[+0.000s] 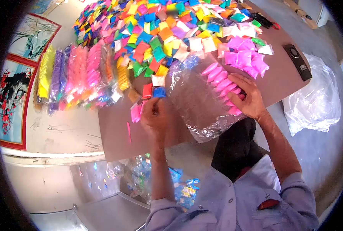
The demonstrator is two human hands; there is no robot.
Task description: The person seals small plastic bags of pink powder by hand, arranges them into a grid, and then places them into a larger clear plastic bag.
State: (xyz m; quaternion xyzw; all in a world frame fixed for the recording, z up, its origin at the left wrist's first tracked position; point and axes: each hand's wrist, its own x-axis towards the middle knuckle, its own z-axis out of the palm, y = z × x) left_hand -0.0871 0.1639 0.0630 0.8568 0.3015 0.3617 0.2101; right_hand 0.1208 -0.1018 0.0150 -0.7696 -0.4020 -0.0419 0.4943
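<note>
My right hand [246, 96] is wrapped over a row of pink packets [219, 81], its fingers on their right-hand side. The row lies on a large clear plastic bag [196, 115] spread on the brown table. My left hand [156, 117] is closed, fingers curled, just below a red packet [147, 91] and a blue packet [159, 92]. Some pink packets [136, 112] show at its left side; whether it grips them is hidden. Loose pink packets [248, 61] are heaped beyond my right hand.
Many coloured packets [156, 42] cover the far part of the table [115, 134]. Filled long bags [77, 73] stand along the left wall. A pink strip [129, 131] lies near the front edge. A black device [296, 61] is at the right edge, beside a clear bag [312, 96].
</note>
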